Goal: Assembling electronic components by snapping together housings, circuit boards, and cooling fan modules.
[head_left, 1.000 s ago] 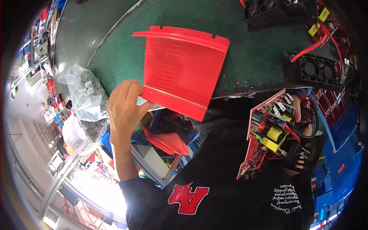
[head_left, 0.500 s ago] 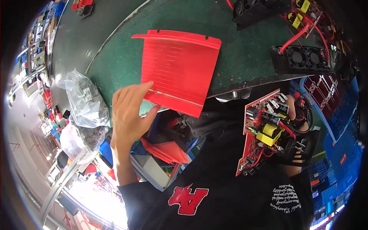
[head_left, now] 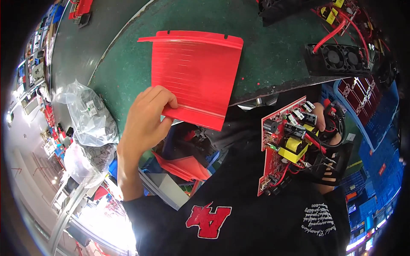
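A red ribbed sheet-metal cover [head_left: 198, 74] with folded edges lies on the green bench, its near edge jutting past the bench rim. My left hand [head_left: 147, 115] pinches the cover's near left corner, fingers curled over the top and thumb below. On the right, close to my body, my right hand [head_left: 320, 118] holds a red circuit board [head_left: 294, 145] tilted up. The board carries a yellow transformer, black capacitors and red wires. A black slotted end plate [head_left: 333, 164] and thick black and red cables are by it; most of the right hand is hidden behind these parts.
Black twin fans [head_left: 341, 57] and wired boards [head_left: 333, 17] occupy the bench's far right. A blue crate [head_left: 358, 123] holding red boards stands at the right. Clear plastic bags [head_left: 92, 115] hang at the left. Red sheets [head_left: 185, 168] lie below the bench edge.
My left hand has closed from open fingers onto the cover's corner. The cover sits slightly farther left in view. The circuit board has moved a little left and turned slightly.
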Demonstrator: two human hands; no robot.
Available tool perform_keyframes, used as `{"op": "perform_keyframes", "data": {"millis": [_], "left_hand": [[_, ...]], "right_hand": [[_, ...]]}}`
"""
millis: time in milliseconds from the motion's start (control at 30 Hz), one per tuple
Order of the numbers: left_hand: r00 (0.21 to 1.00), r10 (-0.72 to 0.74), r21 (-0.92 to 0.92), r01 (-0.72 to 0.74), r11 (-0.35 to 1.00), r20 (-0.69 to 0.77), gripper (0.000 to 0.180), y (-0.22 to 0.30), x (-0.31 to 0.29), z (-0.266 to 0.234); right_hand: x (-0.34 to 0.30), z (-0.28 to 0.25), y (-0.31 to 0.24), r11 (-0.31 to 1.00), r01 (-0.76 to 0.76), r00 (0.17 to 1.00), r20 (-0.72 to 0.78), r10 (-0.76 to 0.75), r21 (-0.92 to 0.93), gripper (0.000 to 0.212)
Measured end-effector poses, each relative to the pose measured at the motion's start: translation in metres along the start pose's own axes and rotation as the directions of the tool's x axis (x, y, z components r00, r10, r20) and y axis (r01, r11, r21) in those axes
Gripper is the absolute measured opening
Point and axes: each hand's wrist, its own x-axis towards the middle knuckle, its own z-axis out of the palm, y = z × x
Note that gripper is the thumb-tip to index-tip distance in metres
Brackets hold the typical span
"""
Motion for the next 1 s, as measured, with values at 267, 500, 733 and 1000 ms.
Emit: {"op": "perform_keyframes", "data": {"millis": [267, 500, 733, 1000], "left_hand": [[0.993, -0.117, -0.137, 0.119, 0.983, 0.020, 0.024, 0.002, 0.003, -0.002], [0.996, 0.038, 0.141, -0.026, 0.990, -0.086, 0.026, -0.009, -0.018, -0.007], [0.987, -0.155, 0.040, 0.156, 0.987, -0.047, 0.021, -0.011, -0.015, -0.015], [0.976, 0.104, 0.340, -0.033, 0.940, -0.191, 0.025, -0.005, -0.015, -0.002]], "right_hand": [[0.002, 0.008, 0.008, 0.993, 0.099, 0.981, -0.161, -0.108, -0.063, 0.023], [0.006, 0.014, 0.015, 0.976, 0.166, 0.942, -0.271, -0.199, -0.139, 0.029], [0.011, 0.036, 0.008, 0.969, 0.047, 0.923, -0.360, -0.135, -0.241, 0.043], [0.012, 0.020, 0.019, 0.944, 0.251, 0.904, -0.297, -0.307, -0.214, 0.040]]}}
